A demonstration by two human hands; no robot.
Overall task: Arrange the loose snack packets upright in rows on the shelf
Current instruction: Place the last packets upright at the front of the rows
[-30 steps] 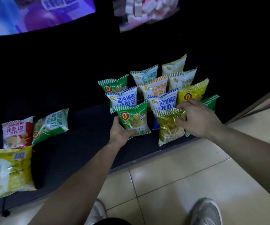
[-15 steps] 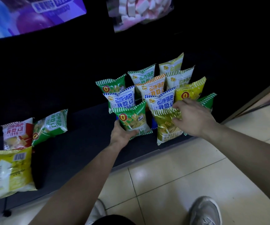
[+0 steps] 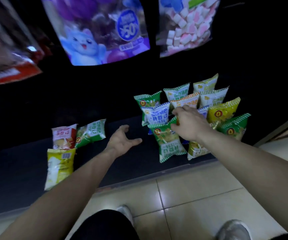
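Since a second ago the left hand point(image 3: 122, 142) has let go of the near green packet point(image 3: 167, 141) and now hovers left of it, fingers spread and empty. Right hand point(image 3: 188, 123) pinches that packet's top edge. Upright rows stand right on the shelf point(image 3: 131, 170); three loose packets point(image 3: 65, 144) lie far left.

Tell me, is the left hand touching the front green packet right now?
Apart. In the head view, the left hand is open over dark shelf, and a strip of bare shelf shows between its thumb and the front green packet.
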